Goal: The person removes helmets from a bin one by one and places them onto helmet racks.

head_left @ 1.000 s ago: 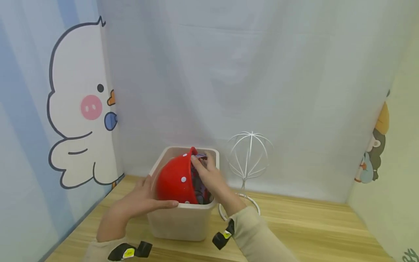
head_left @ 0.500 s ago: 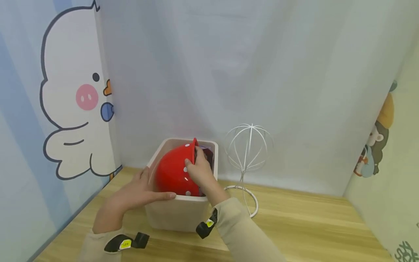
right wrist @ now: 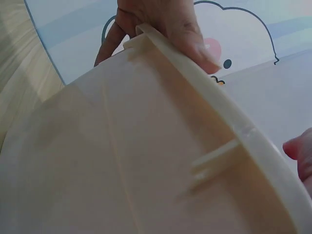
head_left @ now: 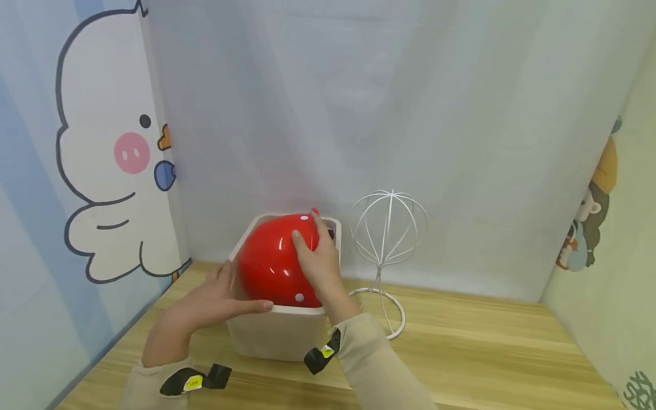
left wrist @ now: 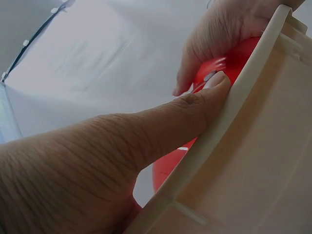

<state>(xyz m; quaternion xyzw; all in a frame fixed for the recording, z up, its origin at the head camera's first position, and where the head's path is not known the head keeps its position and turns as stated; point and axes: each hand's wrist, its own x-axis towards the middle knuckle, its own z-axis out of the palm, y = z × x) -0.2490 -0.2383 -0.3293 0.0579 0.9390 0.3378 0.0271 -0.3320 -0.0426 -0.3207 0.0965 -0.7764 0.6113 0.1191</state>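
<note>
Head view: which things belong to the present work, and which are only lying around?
Likely in use: red dotted dome, in the right grip; cream bin, left grip at its rim.
Likely just nearby: white wire stand, untouched; bird picture.

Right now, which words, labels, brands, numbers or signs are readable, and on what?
No text can be read.
Left wrist's yellow label, on a black band: blurred marks, unreadable.
Right wrist's yellow label, on another black band: too small to read.
Dark green marks, on the pale yellow backdrop: cannot tell whether lettering or drawing.
No lettering shows on the red dotted dome or pale bin.
</note>
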